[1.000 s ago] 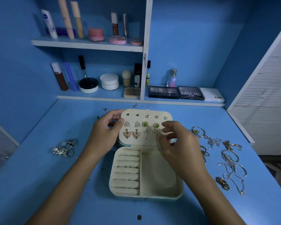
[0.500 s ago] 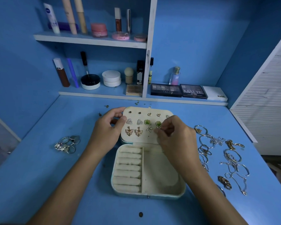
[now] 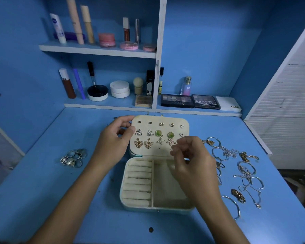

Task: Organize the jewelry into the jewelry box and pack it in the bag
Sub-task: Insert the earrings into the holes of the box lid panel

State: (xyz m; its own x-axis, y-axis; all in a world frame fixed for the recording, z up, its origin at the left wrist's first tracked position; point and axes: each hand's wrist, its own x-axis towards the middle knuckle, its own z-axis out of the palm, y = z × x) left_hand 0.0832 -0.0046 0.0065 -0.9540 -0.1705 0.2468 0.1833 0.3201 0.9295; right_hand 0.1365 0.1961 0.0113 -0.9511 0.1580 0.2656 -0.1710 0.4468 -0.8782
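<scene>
Matte blue desk (image 3: 42, 191), cream velvety rounded jewelry box (image 3: 165, 196)

Head view, close, down over hands (image 3: 192, 161)

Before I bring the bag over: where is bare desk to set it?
Bare desk lies left of the jewelry box, below the pile of rings. Right of the box, bracelets and chains crowd it.

blue desk (image 3: 42, 191), blue shelves (image 3: 99, 50)
</scene>
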